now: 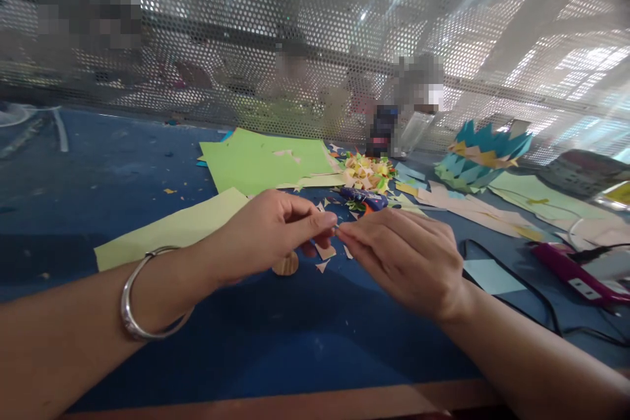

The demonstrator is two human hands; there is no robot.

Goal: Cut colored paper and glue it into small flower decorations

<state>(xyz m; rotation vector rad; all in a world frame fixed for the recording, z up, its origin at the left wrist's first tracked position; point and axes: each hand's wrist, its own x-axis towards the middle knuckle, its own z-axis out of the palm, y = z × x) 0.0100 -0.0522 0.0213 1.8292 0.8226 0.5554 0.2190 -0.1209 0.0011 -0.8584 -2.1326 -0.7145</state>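
Note:
My left hand (pixel 275 230), with a silver bangle (pixel 128 305) on its wrist, is closed in a pinch between thumb and fingers. Close against it, my right hand (pixel 408 256) pinches too, fingertips meeting the left ones. Whatever lies between the fingertips is too small to name. Below my left hand a round wooden piece (pixel 285 264) sits on the blue table (pixel 275 341). Small paper scraps (pixel 325 251) are scattered under both hands. Just behind my right hand lies a dark blue tool with an orange tip, perhaps a glue gun (pixel 364 198), partly hidden.
Green paper sheets (pixel 266 161) and a pale yellow sheet (pixel 172 223) lie ahead. A heap of cut paper bits (pixel 369 172) is behind the tool. At right stand a teal paper crown-like piece (pixel 482 154), a magenta power strip (pixel 575 272) and a black cable (pixel 546 308). Perforated metal panel (pixel 197 33) behind.

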